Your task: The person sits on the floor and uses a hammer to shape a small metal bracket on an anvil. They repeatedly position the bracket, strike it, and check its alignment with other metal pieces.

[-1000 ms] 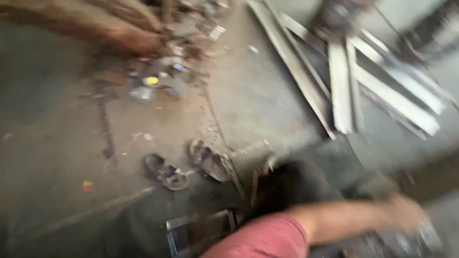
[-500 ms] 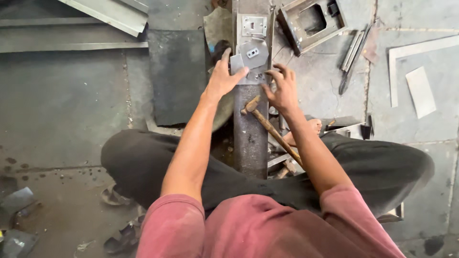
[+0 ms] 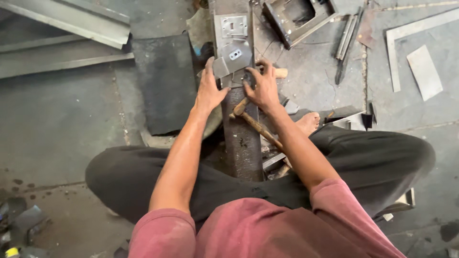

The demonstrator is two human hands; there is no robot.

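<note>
I sit cross-legged on a workshop floor with a long dark steel beam [image 3: 241, 143] running away from me between my knees. On its far part lies a small bent sheet-metal piece [image 3: 233, 59] with a slot in it. My left hand [image 3: 210, 88] presses on that piece's left edge. From the other side my right hand [image 3: 262, 87] holds the piece's near right corner, fingers curled over it. A hammer [image 3: 256, 125] with a wooden handle lies on the beam just under my right wrist. A second flat plate [image 3: 231, 26] with cut-outs rests farther along the beam.
A dark rubber mat [image 3: 165, 81] lies left of the beam. Long steel angle bars [image 3: 71, 21] lie at the upper left. An open metal box frame [image 3: 296, 16], some rods [image 3: 346, 43], an L-shaped strip [image 3: 397, 48] and a flat sheet [image 3: 424, 71] lie at the upper right.
The view swung from a blurred look at the floor with sandals to looking down at the beam. In the last half second both hands stayed on the metal piece.
</note>
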